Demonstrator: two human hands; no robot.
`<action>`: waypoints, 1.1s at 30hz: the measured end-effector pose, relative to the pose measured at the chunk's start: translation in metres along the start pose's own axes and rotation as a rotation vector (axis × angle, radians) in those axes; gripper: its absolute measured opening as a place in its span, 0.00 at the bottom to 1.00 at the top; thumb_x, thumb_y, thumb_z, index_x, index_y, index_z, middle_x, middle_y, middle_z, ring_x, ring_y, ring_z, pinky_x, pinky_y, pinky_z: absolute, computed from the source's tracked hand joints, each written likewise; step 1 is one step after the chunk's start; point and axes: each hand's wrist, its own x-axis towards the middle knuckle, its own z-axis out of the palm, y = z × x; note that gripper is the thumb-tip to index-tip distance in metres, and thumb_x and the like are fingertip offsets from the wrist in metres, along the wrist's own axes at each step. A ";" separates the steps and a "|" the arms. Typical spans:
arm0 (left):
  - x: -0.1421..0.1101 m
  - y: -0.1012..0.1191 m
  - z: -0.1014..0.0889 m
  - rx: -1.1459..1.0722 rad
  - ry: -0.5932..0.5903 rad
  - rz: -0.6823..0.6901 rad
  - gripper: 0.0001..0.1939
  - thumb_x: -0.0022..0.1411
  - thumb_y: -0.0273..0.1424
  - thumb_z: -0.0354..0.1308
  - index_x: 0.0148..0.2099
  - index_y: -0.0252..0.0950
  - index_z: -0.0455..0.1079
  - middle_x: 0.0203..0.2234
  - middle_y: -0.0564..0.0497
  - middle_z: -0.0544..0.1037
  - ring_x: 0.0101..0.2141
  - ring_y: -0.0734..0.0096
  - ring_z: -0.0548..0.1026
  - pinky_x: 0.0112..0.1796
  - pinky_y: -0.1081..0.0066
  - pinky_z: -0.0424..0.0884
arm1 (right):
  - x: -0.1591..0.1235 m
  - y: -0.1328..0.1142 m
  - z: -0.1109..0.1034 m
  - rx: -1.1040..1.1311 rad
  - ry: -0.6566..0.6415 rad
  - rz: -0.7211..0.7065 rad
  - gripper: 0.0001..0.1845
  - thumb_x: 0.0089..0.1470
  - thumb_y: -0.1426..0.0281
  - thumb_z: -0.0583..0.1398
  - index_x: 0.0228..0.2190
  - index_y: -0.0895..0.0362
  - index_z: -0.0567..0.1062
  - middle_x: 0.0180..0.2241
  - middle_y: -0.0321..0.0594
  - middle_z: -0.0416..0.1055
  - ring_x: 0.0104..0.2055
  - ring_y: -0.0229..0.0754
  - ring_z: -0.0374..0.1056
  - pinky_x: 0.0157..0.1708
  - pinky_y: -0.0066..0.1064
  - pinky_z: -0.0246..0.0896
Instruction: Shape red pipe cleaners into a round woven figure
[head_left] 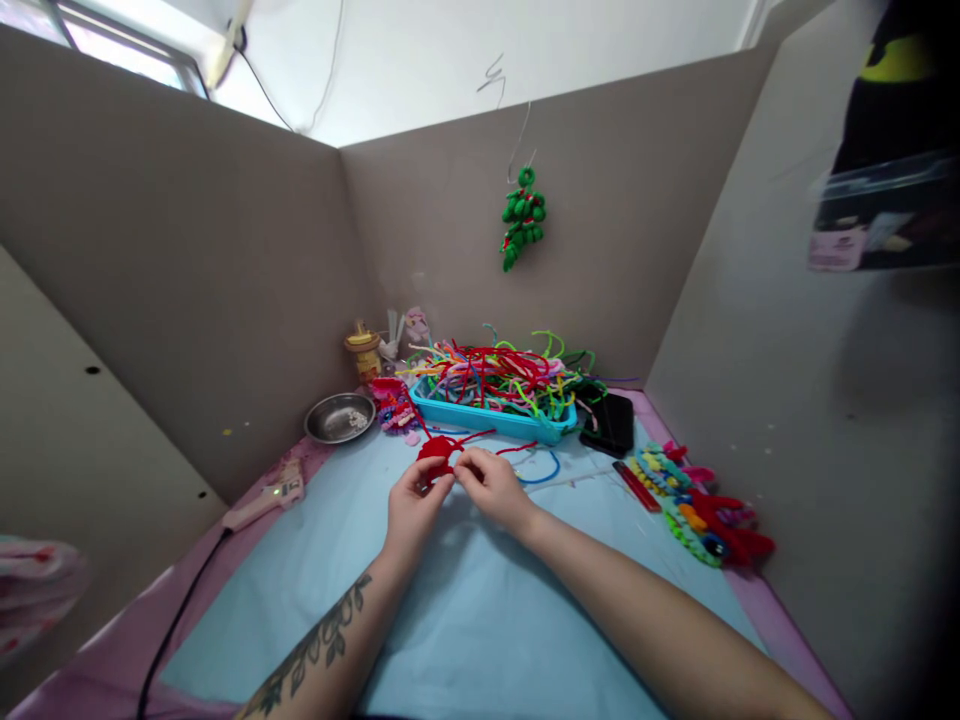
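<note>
My left hand (412,500) and my right hand (491,487) meet over the middle of a light blue mat (465,620). Both pinch a small red pipe-cleaner figure (436,453), with loose red stems sticking out to the right and upward. The left fingers hold its coiled red body. The right fingertips grip a red stem beside it. Just behind stands a turquoise tray (487,418) heaped with pipe cleaners in many colours.
A metal bowl (340,417) and a glue gun (268,494) with a black cord lie at the left. A black phone (609,422), a red tool (637,486) and finished colourful figures (701,515) lie at the right. A green figure (523,217) hangs on the partition wall.
</note>
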 end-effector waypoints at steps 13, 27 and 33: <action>-0.002 -0.005 -0.003 0.163 -0.035 0.132 0.11 0.51 0.33 0.60 0.38 0.35 0.70 0.33 0.49 0.75 0.33 0.69 0.74 0.33 0.72 0.70 | 0.001 0.000 -0.002 0.067 -0.065 0.032 0.09 0.52 0.73 0.53 0.22 0.57 0.67 0.21 0.31 0.63 0.25 0.34 0.59 0.26 0.24 0.50; -0.003 -0.006 -0.005 0.259 -0.064 0.261 0.09 0.57 0.31 0.53 0.39 0.38 0.71 0.31 0.49 0.76 0.31 0.69 0.74 0.34 0.70 0.70 | 0.003 -0.001 -0.003 0.054 -0.087 0.013 0.10 0.53 0.74 0.52 0.22 0.57 0.67 0.21 0.33 0.64 0.26 0.35 0.60 0.27 0.25 0.52; -0.003 -0.005 -0.006 0.254 -0.069 0.253 0.08 0.57 0.31 0.53 0.37 0.38 0.72 0.29 0.50 0.77 0.30 0.69 0.74 0.33 0.71 0.69 | 0.003 0.000 -0.003 0.063 -0.104 0.018 0.09 0.52 0.74 0.52 0.22 0.58 0.67 0.22 0.33 0.65 0.26 0.34 0.60 0.27 0.24 0.52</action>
